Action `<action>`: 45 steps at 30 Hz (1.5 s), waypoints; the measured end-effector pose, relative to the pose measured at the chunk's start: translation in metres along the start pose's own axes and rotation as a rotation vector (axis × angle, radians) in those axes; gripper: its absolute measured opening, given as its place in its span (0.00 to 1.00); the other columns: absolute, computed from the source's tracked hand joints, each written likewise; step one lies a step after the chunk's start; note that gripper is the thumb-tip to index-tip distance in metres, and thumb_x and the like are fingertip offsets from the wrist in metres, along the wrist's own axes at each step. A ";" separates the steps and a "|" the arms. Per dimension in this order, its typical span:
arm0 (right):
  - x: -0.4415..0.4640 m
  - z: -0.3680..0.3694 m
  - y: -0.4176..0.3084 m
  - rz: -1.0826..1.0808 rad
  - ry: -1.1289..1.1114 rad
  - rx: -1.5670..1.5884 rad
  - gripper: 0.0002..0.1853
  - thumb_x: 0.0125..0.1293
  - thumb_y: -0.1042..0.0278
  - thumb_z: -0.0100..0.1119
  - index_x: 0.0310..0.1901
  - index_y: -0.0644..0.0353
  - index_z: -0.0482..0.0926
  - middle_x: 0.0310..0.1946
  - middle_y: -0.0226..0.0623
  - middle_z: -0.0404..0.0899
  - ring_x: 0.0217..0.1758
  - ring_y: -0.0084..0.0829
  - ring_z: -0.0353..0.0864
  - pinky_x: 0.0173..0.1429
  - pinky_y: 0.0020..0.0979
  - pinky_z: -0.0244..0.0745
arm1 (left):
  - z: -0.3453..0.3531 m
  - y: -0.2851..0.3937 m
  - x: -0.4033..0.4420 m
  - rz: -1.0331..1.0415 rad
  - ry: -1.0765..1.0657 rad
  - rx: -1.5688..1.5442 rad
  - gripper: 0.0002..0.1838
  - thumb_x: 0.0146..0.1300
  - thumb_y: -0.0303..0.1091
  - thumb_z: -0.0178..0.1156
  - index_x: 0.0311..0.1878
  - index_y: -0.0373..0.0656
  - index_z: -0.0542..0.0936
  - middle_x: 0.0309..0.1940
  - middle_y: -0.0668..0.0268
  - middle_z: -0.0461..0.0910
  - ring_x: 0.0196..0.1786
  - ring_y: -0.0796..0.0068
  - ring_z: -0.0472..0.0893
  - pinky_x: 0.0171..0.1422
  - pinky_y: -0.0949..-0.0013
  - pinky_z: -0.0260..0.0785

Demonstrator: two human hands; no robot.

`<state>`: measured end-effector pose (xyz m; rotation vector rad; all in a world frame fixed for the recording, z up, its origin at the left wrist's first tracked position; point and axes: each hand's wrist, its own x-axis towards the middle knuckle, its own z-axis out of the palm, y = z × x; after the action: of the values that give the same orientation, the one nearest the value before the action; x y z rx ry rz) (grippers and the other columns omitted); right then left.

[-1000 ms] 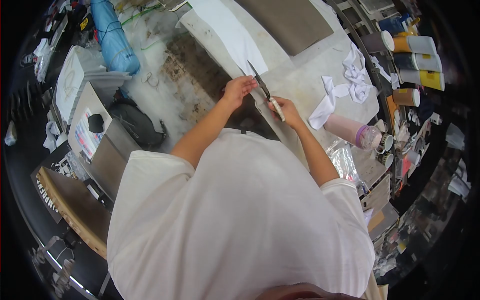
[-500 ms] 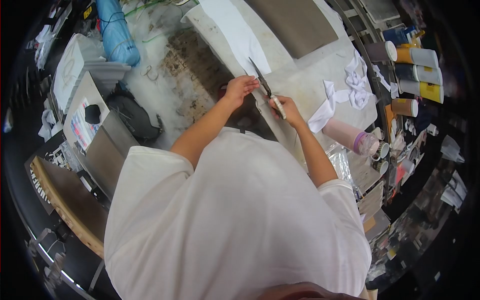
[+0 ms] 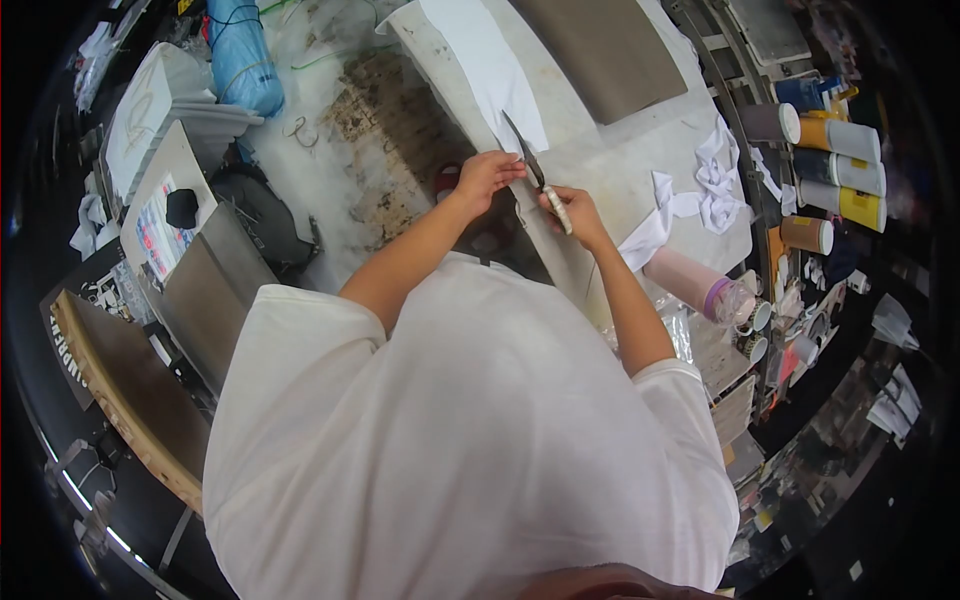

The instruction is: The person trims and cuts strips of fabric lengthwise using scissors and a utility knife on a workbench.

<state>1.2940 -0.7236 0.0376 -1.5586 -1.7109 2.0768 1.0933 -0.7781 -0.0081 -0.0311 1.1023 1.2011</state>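
My right hand (image 3: 573, 214) is closed round the wrapped, pale handles of a pair of scissors (image 3: 525, 148). Their dark blades point up and away, over the near end of a long white cloth strip (image 3: 485, 65). My left hand (image 3: 488, 178) is at the table edge just left of the blades, its fingers drawn together in a pinch at the cloth's near end. The fingertips partly hide what they hold. Crumpled white cloth scraps (image 3: 718, 180) lie to the right of the scissors.
The pale table (image 3: 620, 150) also bears a brown-grey sheet (image 3: 605, 50). A pink bottle (image 3: 690, 280) lies near my right forearm. Ink tubs (image 3: 835, 140) line a rack at the right. A blue wrapped roll (image 3: 243, 60) and a wood-edged screen frame (image 3: 125, 410) are at the left.
The view has shifted slightly, so the table and surroundings sit a little differently. Both hands and the scissors keep nearly the same place at the cloth's end.
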 end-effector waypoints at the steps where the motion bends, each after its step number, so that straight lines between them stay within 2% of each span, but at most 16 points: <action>1: 0.000 0.000 0.005 0.001 0.000 -0.003 0.23 0.64 0.51 0.65 0.49 0.64 0.82 0.21 0.25 0.73 0.21 0.17 0.71 0.24 0.21 0.63 | 0.000 0.000 -0.002 -0.007 0.010 0.008 0.11 0.64 0.37 0.63 0.40 0.38 0.79 0.39 0.60 0.83 0.44 0.69 0.82 0.54 0.66 0.71; 2: 0.001 -0.001 0.012 0.007 -0.009 0.020 0.23 0.65 0.50 0.64 0.49 0.64 0.82 0.21 0.25 0.73 0.21 0.17 0.71 0.25 0.21 0.64 | 0.002 -0.003 -0.005 -0.007 0.010 0.006 0.11 0.64 0.37 0.63 0.40 0.38 0.79 0.39 0.60 0.83 0.44 0.69 0.82 0.54 0.66 0.71; 4: 0.003 -0.002 0.015 0.009 -0.024 0.041 0.24 0.65 0.49 0.64 0.49 0.64 0.82 0.21 0.25 0.73 0.21 0.17 0.70 0.26 0.21 0.65 | 0.012 -0.006 -0.022 0.201 0.325 0.658 0.09 0.63 0.34 0.61 0.41 0.37 0.78 0.41 0.59 0.82 0.46 0.66 0.81 0.54 0.63 0.71; 5: 0.002 -0.002 0.015 0.016 -0.065 0.118 0.23 0.65 0.49 0.63 0.49 0.63 0.82 0.20 0.25 0.73 0.21 0.18 0.70 0.26 0.21 0.65 | 0.012 -0.006 -0.034 0.201 0.328 0.658 0.09 0.63 0.34 0.61 0.41 0.37 0.78 0.41 0.59 0.82 0.46 0.66 0.81 0.54 0.63 0.71; 7: 0.000 -0.002 0.007 0.025 -0.102 0.198 0.23 0.66 0.49 0.63 0.49 0.63 0.82 0.20 0.26 0.73 0.21 0.18 0.70 0.26 0.21 0.65 | 0.010 -0.006 -0.054 1.055 0.059 1.408 0.10 0.61 0.30 0.59 0.44 0.36 0.77 0.48 0.57 0.78 0.50 0.61 0.77 0.55 0.60 0.68; 8: -0.002 -0.003 0.003 0.008 -0.107 0.202 0.24 0.66 0.48 0.62 0.50 0.63 0.82 0.20 0.26 0.73 0.20 0.18 0.70 0.26 0.21 0.65 | 0.006 -0.011 -0.053 1.018 0.020 1.521 0.18 0.58 0.31 0.60 0.53 0.36 0.76 0.56 0.55 0.72 0.57 0.56 0.71 0.59 0.57 0.65; 14: -0.002 -0.008 0.000 0.044 -0.094 0.122 0.27 0.65 0.43 0.61 0.47 0.64 0.82 0.20 0.27 0.73 0.21 0.18 0.70 0.27 0.22 0.64 | 0.019 -0.011 -0.051 0.964 0.142 1.750 0.30 0.58 0.38 0.62 0.64 0.38 0.70 0.61 0.56 0.68 0.59 0.55 0.67 0.61 0.54 0.59; 18: 0.002 -0.002 0.007 0.033 -0.093 0.091 0.28 0.67 0.41 0.58 0.50 0.62 0.82 0.21 0.27 0.74 0.21 0.18 0.69 0.27 0.21 0.62 | 0.014 -0.014 -0.041 0.957 0.123 1.662 0.27 0.58 0.37 0.63 0.61 0.40 0.73 0.59 0.55 0.68 0.59 0.53 0.67 0.61 0.53 0.60; 20: -0.003 -0.005 0.000 0.021 -0.123 0.127 0.28 0.67 0.41 0.58 0.50 0.62 0.81 0.21 0.26 0.74 0.21 0.18 0.69 0.28 0.21 0.62 | 0.004 -0.018 -0.029 0.873 0.356 1.316 0.23 0.57 0.38 0.64 0.55 0.40 0.75 0.54 0.56 0.70 0.58 0.55 0.67 0.61 0.52 0.58; 21: -0.007 -0.005 -0.005 0.014 -0.157 0.164 0.29 0.67 0.40 0.57 0.51 0.62 0.81 0.21 0.26 0.74 0.21 0.18 0.69 0.28 0.21 0.62 | 0.008 -0.016 -0.024 0.872 0.351 1.315 0.23 0.57 0.38 0.64 0.55 0.40 0.75 0.54 0.56 0.70 0.58 0.55 0.67 0.61 0.52 0.58; 24: -0.008 -0.006 -0.005 0.009 -0.170 0.158 0.28 0.68 0.41 0.56 0.52 0.62 0.81 0.21 0.26 0.73 0.21 0.18 0.69 0.28 0.21 0.62 | 0.031 -0.002 -0.002 0.815 0.723 1.189 0.18 0.53 0.38 0.67 0.46 0.43 0.78 0.48 0.60 0.73 0.57 0.55 0.67 0.59 0.51 0.57; 28: -0.006 -0.007 -0.006 0.009 -0.152 0.109 0.27 0.69 0.42 0.56 0.51 0.61 0.81 0.20 0.26 0.73 0.21 0.18 0.68 0.29 0.21 0.62 | 0.030 0.006 0.019 0.802 0.712 1.220 0.12 0.51 0.38 0.68 0.37 0.44 0.80 0.42 0.61 0.75 0.55 0.55 0.68 0.60 0.52 0.55; 30: -0.006 -0.007 -0.004 0.030 -0.125 0.070 0.26 0.69 0.43 0.56 0.51 0.60 0.81 0.20 0.26 0.73 0.21 0.17 0.68 0.29 0.21 0.61 | 0.029 0.011 0.016 0.795 0.670 1.172 0.09 0.51 0.35 0.68 0.29 0.44 0.78 0.37 0.59 0.76 0.46 0.54 0.75 0.55 0.52 0.63; 34: -0.008 -0.002 -0.003 0.030 -0.127 0.104 0.27 0.68 0.42 0.56 0.52 0.61 0.81 0.20 0.26 0.73 0.21 0.17 0.68 0.29 0.21 0.62 | 0.021 0.015 0.008 0.540 0.545 0.767 0.10 0.51 0.30 0.70 0.30 0.42 0.76 0.31 0.61 0.77 0.34 0.61 0.79 0.42 0.59 0.73; 36: -0.011 -0.001 -0.004 0.014 -0.154 0.144 0.27 0.68 0.42 0.56 0.52 0.60 0.81 0.20 0.26 0.73 0.21 0.17 0.68 0.29 0.21 0.62 | 0.015 0.011 0.012 0.418 0.418 0.253 0.11 0.53 0.24 0.70 0.31 0.40 0.75 0.31 0.64 0.78 0.29 0.70 0.80 0.32 0.69 0.75; 45: 0.006 0.008 -0.011 -0.018 -0.159 0.146 0.28 0.68 0.41 0.57 0.53 0.61 0.80 0.20 0.26 0.73 0.22 0.17 0.68 0.29 0.22 0.63 | 0.016 0.006 0.001 0.463 0.255 0.109 0.10 0.56 0.20 0.68 0.42 0.34 0.81 0.31 0.67 0.78 0.32 0.80 0.78 0.37 0.73 0.76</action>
<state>1.2798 -0.7217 0.0406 -1.3670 -1.5693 2.3137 1.0995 -0.7660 0.0021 0.1672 1.4484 1.5763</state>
